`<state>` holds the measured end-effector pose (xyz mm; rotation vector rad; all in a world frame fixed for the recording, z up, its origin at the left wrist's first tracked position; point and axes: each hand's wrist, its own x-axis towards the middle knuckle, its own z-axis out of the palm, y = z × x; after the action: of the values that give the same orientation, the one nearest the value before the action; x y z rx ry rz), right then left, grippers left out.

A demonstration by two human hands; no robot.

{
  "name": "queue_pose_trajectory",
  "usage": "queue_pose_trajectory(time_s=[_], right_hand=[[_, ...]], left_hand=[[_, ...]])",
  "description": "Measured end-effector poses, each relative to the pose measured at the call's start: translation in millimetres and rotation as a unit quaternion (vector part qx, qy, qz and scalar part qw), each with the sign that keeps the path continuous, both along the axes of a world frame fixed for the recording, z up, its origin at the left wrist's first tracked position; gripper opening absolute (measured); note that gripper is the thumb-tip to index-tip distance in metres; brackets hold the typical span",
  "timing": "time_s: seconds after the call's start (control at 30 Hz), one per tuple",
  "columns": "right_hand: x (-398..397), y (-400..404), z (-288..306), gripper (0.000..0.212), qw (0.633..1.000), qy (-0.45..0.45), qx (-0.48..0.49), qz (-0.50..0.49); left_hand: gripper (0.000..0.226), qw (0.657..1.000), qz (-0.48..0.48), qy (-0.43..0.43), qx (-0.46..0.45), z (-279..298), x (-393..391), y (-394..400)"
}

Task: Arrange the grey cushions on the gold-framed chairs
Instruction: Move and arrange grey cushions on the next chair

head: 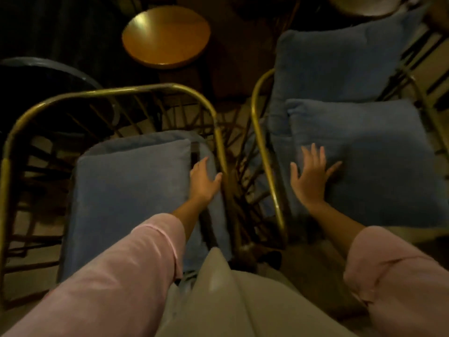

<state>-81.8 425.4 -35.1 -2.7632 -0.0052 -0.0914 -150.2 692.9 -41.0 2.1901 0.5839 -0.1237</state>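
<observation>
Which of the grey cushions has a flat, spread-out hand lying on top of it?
The top cushion on the right-hand chair: the right hand lies flat on it, fingers spread. The left hand only touches the edge of the left chair's cushion.

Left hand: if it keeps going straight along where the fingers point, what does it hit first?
The left hand lies on the right edge of the left chair's grey cushion, fingers pointing up-frame. Going straight on, it would likely first meet the curved gold metal chair frame and its dark spokes, though depth is unclear.

Grey cushions (131,181) (364,154) flat on gold-framed chairs (114,92) (257,122).
</observation>
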Motion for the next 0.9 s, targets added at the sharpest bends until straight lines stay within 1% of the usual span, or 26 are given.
queue_pose_trajectory(time_s=[0.1,0.2,0.3,0.37,0.4,0.47,0.53,0.57,0.6,0.63,0.67,0.7,0.77,0.8,0.87,0.9], right_hand=[[26.4,-92.4,4.2,0.066,0.998,0.039,-0.019,-0.049],[48.0,-174.6,6.0,0.069,0.989,0.098,-0.016,-0.111],[70.6,-233.7,9.6,0.075,0.981,0.136,0.014,-0.141],[86.8,-262.8,9.2,0.080,0.974,0.161,0.037,-0.158],[96.6,-278.0,6.9,0.087,0.967,0.175,0.059,-0.175],[115.1,-300.6,9.2,0.107,0.957,0.172,0.125,-0.199],[127.6,-318.7,11.9,0.110,0.947,0.150,0.184,-0.218],[132.7,-324.5,13.8,0.115,0.933,0.149,0.225,-0.240],[137.3,-332.6,11.0,0.125,0.911,0.161,0.268,-0.268],[140.8,-339.4,6.2,0.127,0.891,0.174,0.297,-0.295],[141.7,-342.3,4.9,0.123,0.877,0.193,0.309,-0.315],[143.1,-346.7,-1.7,0.119,0.870,0.204,0.318,-0.316],[146.7,-353.6,-7.3,0.121,0.859,0.219,0.334,-0.321],[147.9,-355.1,-6.3,0.115,0.845,0.223,0.348,-0.340],[150.6,-356.7,0.7,0.098,0.818,0.185,0.417,-0.350],[151.2,-356.8,5.2,0.095,0.813,0.162,0.444,-0.340]], left_hand=[[0.058,0.998,-0.023,-0.040,-0.030,7.6,36.2,-87.1],[0.062,0.994,-0.037,-0.046,-0.091,7.5,70.2,-169.3],[0.078,0.984,0.012,-0.013,-0.180,5.8,101.2,-235.4],[0.096,0.966,0.072,0.016,-0.247,3.7,119.0,-265.7],[0.106,0.955,0.109,0.039,-0.274,2.2,127.8,-278.0],[0.127,0.932,0.188,0.082,-0.299,-2.2,143.9,-293.9],[0.140,0.921,0.221,0.104,-0.303,-11.1,155.9,-296.7],[0.139,0.920,0.219,0.112,-0.304,-15.8,161.2,-296.6],[0.132,0.920,0.213,0.115,-0.309,-17.4,164.6,-296.4],[0.122,0.919,0.210,0.115,-0.313,-20.1,167.1,-295.2],[0.111,0.920,0.208,0.106,-0.314,-23.4,168.8,-293.2],[0.103,0.921,0.209,0.100,-0.313,-25.3,169.2,-290.7],[0.095,0.922,0.217,0.089,-0.308,-28.9,171.4,-285.2],[0.092,0.920,0.223,0.087,-0.309,-29.3,171.3,-281.7],[0.087,0.911,0.240,0.082,-0.325,-24.5,169.8,-275.4],[0.081,0.904,0.250,0.080,-0.338,-20.1,167.7,-271.0]])
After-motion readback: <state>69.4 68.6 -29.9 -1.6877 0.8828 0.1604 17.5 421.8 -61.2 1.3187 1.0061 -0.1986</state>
